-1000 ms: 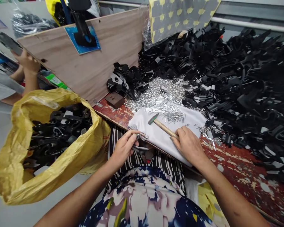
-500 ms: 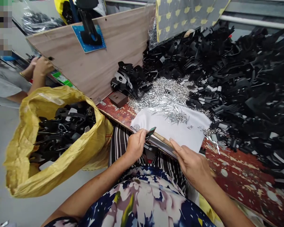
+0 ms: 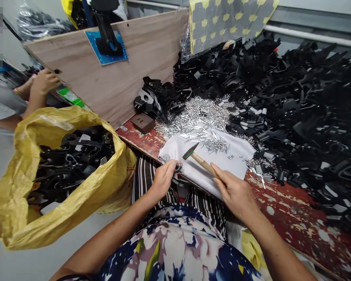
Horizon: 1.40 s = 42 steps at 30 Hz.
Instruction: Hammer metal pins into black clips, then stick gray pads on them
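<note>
My right hand [image 3: 235, 193] is closed round the wooden handle of a hammer [image 3: 203, 163], whose greenish-grey head is raised over the white cloth. At the table's near edge, my left hand [image 3: 163, 179] pinches a small black part [image 3: 178, 168] with a metal piece on it; my fingers partly hide it. The hammer head hangs up and to the right of this part, apart from it. Beyond both hands the white cloth [image 3: 236, 150] lies on the table, with many loose silver pins [image 3: 206, 113] heaped on and behind it.
A yellow sack [image 3: 105, 195] of black parts stands at left. Black parts [image 3: 295, 97] are piled across the right of the red table [image 3: 286, 210]. A brown block [image 3: 142, 123] sits by the wooden board [image 3: 152, 50]. Another person's hands [image 3: 43, 82] are at far left.
The hammer has lifted away from the part by my left hand, its head now higher above the cloth. My left hand stays at the table edge. The whole view has shifted slightly.
</note>
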Available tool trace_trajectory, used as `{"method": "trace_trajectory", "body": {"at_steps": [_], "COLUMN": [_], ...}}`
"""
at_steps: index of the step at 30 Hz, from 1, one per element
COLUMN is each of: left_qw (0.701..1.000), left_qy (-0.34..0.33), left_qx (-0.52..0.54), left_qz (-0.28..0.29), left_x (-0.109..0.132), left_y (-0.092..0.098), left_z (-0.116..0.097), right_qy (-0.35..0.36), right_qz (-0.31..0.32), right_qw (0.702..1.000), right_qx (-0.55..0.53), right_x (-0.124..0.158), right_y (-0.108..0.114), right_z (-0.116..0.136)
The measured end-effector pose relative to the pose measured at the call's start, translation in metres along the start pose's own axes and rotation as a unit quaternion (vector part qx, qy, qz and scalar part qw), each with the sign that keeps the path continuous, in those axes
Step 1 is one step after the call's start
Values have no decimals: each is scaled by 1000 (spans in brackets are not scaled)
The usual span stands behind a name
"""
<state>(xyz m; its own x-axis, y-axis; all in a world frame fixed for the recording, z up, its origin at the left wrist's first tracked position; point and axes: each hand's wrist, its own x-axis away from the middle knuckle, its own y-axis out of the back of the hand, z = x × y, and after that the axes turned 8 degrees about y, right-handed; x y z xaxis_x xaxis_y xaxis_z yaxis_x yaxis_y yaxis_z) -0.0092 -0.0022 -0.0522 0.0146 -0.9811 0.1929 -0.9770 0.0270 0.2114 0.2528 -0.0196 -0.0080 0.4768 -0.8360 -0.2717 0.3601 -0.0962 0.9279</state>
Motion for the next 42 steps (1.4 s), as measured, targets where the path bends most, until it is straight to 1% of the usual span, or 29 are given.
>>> {"method": "trace_trajectory", "body": {"at_steps": [3,5,7,9,11,13,15,17,18,19,20,21,22,23,24,25,26,27,28,29,30,31,33,34,35,36,37,39,42], "left_qw": [994,989,984,978,973,971,977,993,999,995,978,942,888,834,788,759,740,731,735,751,777,814,884,908,924,933,938,935,913], "left_qy": [45,54,64,78,89,95,87,37,-9,-69,-134,-190,-224,-220,-198,-180,-170,-168,-173,-181,-190,-196,-208,-209,-208,-203,-199,-200,-241], "left_qx": [99,133,161,182,197,202,172,79,11,-70,-151,-220,-276,-331,-386,-431,-456,-463,-454,-433,-405,-377,-326,-303,-285,-273,-266,-269,-294], "left_qz": [29,34,50,71,84,89,91,77,51,9,-60,-166,-291,-382,-437,-454,-464,-472,-473,-464,-443,-395,-262,-198,-149,-117,-102,-114,-147], "left_x": [9,14,15,11,5,0,1,10,18,26,34,41,48,53,57,60,62,64,65,66,67,66,59,53,46,37,28,9,-15], "left_y": [3,4,3,1,-3,-5,-2,13,26,43,63,85,107,130,150,166,177,182,182,177,168,157,132,120,109,99,90,75,57], "left_z": [-10,-18,-25,-28,-29,-32,-41,-57,-67,-77,-87,-97,-105,-111,-116,-119,-120,-120,-119,-116,-112,-107,-94,-88,-81,-75,-69,-58,-44], "right_qy": [10,41,78,106,114,118,129,152,164,172,175,171,160,146,132,122,121,133,154,181,212,228,233,229,227,228,229,249,322], "right_qz": [-65,-83,-51,0,27,36,44,70,92,112,126,132,127,113,94,73,55,39,28,25,30,37,48,53,57,60,62,60,48], "right_qw": [998,993,979,965,962,964,963,953,944,936,932,934,942,952,962,971,978,983,984,982,977,973,970,970,969,969,968,963,944], "right_qx": [12,-72,-180,-238,-246,-237,-232,-253,-271,-286,-291,-284,-268,-245,-218,-189,-159,-122,-81,-38,4,27,57,65,73,79,84,87,57], "right_x": [-12,-19,-25,-31,-37,-43,-46,-50,-53,-57,-63,-72,-83,-97,-113,-132,-152,-174,-195,-215,-234,-251,-277,-285,-290,-291,-288,-270,-219], "right_y": [8,10,6,-1,-8,-10,-5,5,10,15,20,22,23,22,18,13,6,-3,-13,-22,-32,-40,-52,-54,-53,-51,-47,-39,-32], "right_z": [7,21,37,46,47,43,39,36,34,32,29,24,19,13,7,2,-1,-2,-1,1,4,7,9,8,5,2,-1,-3,5]}}
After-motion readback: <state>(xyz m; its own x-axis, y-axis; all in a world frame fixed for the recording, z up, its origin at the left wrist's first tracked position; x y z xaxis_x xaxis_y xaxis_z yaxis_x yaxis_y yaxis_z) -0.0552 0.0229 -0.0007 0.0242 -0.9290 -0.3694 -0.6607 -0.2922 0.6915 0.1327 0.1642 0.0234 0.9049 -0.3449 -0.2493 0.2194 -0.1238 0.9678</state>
